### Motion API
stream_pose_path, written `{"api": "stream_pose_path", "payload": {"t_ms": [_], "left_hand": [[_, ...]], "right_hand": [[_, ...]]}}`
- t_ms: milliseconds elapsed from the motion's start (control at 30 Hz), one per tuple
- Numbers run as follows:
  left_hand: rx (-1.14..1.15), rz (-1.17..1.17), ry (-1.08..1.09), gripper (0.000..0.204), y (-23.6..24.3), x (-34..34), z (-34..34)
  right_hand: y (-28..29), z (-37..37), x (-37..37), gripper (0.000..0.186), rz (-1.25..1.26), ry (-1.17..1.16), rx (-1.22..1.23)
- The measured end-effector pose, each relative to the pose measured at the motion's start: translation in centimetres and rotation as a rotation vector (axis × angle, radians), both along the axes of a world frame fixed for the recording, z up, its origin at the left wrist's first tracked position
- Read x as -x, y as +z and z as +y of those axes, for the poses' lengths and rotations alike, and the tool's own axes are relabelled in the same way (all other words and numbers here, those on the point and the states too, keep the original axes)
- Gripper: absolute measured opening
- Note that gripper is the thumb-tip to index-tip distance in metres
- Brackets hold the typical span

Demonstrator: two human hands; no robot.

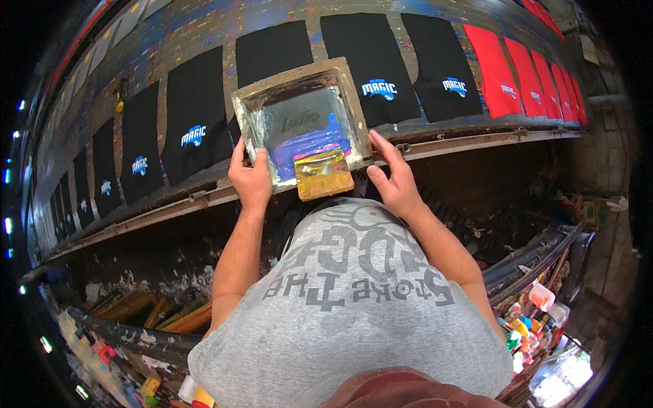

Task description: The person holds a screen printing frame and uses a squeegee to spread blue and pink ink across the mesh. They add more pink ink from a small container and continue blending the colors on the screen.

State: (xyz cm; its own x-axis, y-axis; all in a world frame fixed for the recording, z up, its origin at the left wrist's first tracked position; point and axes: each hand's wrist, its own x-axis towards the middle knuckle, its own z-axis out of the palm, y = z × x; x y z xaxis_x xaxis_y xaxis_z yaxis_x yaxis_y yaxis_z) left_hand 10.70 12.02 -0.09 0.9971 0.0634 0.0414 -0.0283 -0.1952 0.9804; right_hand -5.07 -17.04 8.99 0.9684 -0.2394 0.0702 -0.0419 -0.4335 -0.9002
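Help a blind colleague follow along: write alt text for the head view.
A person's left hand grips the left edge of a framed screen smeared with blue ink, the right hand at its right edge and a yellow-stained block at its near end. Beyond, black fabric pieces and red ones lie along a paint-spattered table.

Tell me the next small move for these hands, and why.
Probably bring the right hand to the yellow-brown block: it sits unheld at the near end of the frame, beside blue ink, while the left hand grips the frame's left side.
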Motion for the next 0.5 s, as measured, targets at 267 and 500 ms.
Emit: {"api": "stream_pose_path", "payload": {"t_ms": [267,500], "left_hand": [[0.046,-0.146,-0.046,0.056,-1.7,-0.3,-0.4],[0.036,-0.194,-0.124,0.051,-1.5,-0.8,-0.2]], "right_hand": [[2.8,5.6,-2.9,0.035,-0.342,0.416,0.889],[4.3,4.8,-4.5,0.042,-0.333,0.227,0.809]]}}
